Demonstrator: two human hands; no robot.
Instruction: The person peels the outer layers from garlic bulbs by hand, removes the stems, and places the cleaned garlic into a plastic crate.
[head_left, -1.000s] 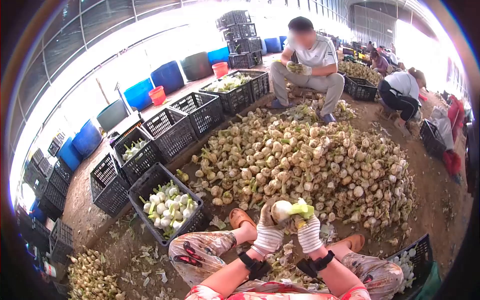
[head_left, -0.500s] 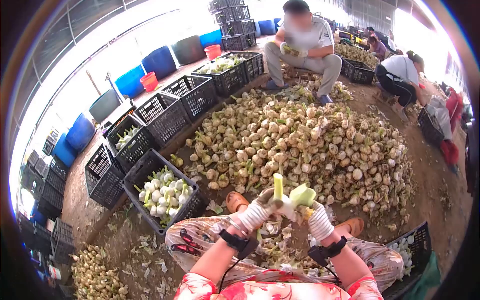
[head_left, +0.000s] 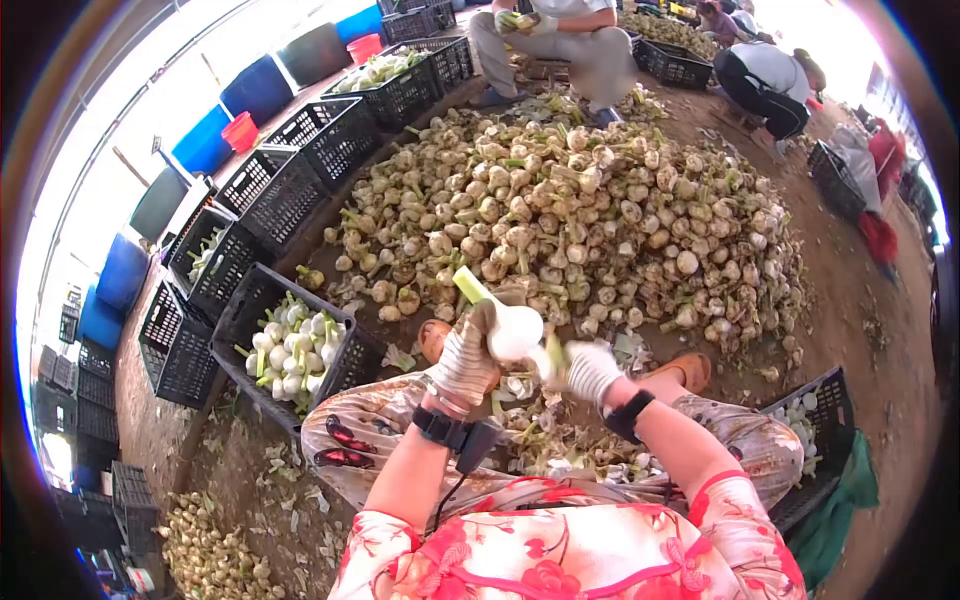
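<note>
My left hand, in a striped glove, grips a peeled white garlic bulb with its pale green stem pointing up and left. Close beside the bulb, my right hand, also gloved, pinches a yellowish-green piece of garlic peel; motion blurs its fingers and the peel. Both hands are above my lap, between my knees. Beyond them lies a big heap of unpeeled garlic. At my left stands a black crate partly filled with peeled white bulbs.
Shed peels litter the ground before me. Black crates line the left side. Another crate with peeled garlic stands at my right. A smaller garlic pile lies lower left. A seated person works behind the heap; others crouch farther right.
The view has tilted down. The bulb, now bare and white, has come into clear sight in my left hand. My right hand has drawn the peel away from its top and lower down.
</note>
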